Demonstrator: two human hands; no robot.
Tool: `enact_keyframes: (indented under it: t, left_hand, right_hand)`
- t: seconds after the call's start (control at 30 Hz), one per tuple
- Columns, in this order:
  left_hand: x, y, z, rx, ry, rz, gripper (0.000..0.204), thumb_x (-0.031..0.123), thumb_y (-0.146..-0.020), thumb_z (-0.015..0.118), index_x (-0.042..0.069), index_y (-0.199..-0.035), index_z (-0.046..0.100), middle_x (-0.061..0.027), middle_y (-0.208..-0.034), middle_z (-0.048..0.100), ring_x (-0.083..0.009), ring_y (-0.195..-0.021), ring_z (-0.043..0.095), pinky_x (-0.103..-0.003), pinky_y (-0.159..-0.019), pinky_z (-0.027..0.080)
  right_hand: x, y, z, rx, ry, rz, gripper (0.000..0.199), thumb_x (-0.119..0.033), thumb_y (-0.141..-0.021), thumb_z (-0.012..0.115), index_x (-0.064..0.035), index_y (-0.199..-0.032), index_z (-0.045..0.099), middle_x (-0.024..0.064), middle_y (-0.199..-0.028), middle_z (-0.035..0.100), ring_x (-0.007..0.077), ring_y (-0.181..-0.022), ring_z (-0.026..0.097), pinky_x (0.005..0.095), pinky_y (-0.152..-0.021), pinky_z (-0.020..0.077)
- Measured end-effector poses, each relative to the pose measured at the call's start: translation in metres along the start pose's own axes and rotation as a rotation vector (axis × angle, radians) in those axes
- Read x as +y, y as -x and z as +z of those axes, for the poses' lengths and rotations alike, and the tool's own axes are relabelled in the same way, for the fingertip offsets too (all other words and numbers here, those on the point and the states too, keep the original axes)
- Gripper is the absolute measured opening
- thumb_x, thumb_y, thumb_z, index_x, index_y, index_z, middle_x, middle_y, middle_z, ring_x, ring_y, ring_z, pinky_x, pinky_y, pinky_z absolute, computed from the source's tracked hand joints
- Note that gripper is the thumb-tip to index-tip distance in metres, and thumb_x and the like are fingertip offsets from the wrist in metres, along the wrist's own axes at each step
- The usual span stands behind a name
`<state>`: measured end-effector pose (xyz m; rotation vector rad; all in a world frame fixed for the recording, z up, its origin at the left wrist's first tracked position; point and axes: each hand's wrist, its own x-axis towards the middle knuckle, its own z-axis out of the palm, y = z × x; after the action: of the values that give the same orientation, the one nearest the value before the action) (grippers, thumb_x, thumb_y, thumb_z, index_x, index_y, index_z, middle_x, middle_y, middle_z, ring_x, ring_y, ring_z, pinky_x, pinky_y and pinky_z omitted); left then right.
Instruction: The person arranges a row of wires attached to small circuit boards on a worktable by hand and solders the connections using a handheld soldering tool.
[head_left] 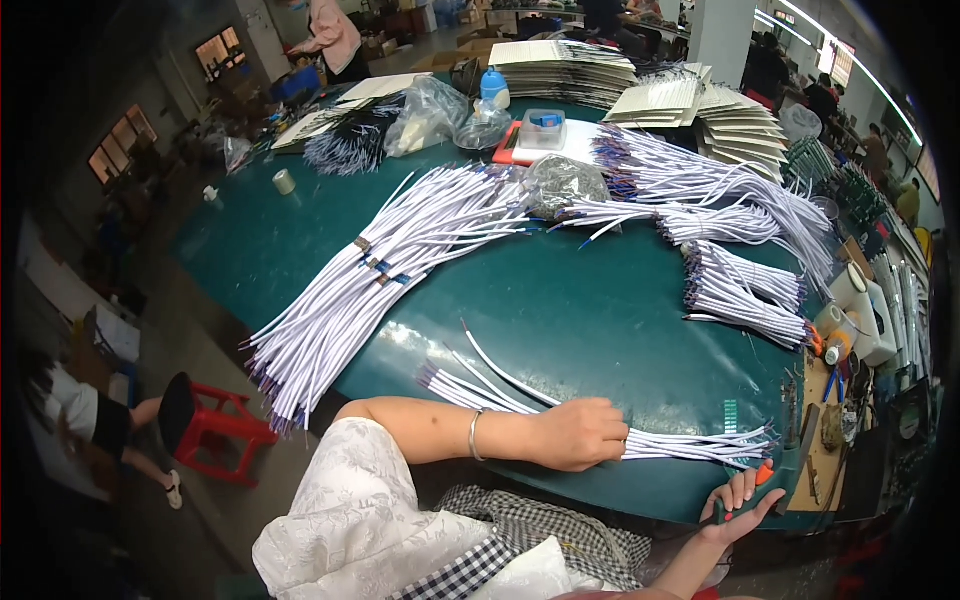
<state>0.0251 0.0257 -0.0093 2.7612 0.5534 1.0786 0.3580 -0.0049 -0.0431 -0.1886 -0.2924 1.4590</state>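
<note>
My left hand (580, 435), with a silver bangle at the wrist, is closed over a small bundle of white cables (690, 445) near the table's front edge. Their ends fan out on both sides of it, and a few cables (515, 378) bend away to the upper left. Lower right, at the table's edge, my right hand (735, 508) has its fingers curled round a dark green handle (748, 509). An orange piece (765, 472) shows just above those fingers; I cannot make out the tool's full shape.
A large tied bundle of white cables (370, 260) lies left, with more bundles (745, 290) to the right. Stacked boards (560, 72) and plastic bags (427, 115) stand at the back. Tools and a white container (876, 322) crowd the right edge. A red stool (215, 430) stands left.
</note>
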Motion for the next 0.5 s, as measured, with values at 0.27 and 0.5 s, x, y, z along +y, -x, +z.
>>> enact_keyframes:
  t: [0.27,0.5]
  left_hand:
    - [-0.0007,0.0021,-0.0037,-0.061,-0.082,-0.089,0.01,0.011,-0.071,0.061,0.007,-0.078,0.056,-0.0049,-0.078,0.051,-0.0222,-0.076,0.051,-0.034,-0.067,0.04]
    - [-0.0021,0.0006,-0.0029,-0.049,-0.071,-0.16,0.01,0.013,-0.07,0.064,0.007,-0.076,0.058,-0.0048,-0.082,0.054,-0.0226,-0.08,0.052,-0.034,-0.072,0.041]
  right_hand:
    - [0.0008,0.0016,0.0019,0.001,0.026,-0.019,0.057,-0.044,-0.099,0.045,0.0012,-0.132,0.038,0.0056,-0.07,0.041,0.0132,-0.051,0.041,0.0239,-0.042,0.0412]
    - [0.0009,-0.0004,0.0024,-0.01,0.021,-0.024,0.057,-0.044,-0.098,0.046,0.0022,-0.13,0.042,0.0047,-0.071,0.04,0.0122,-0.051,0.039,0.0236,-0.042,0.0404]
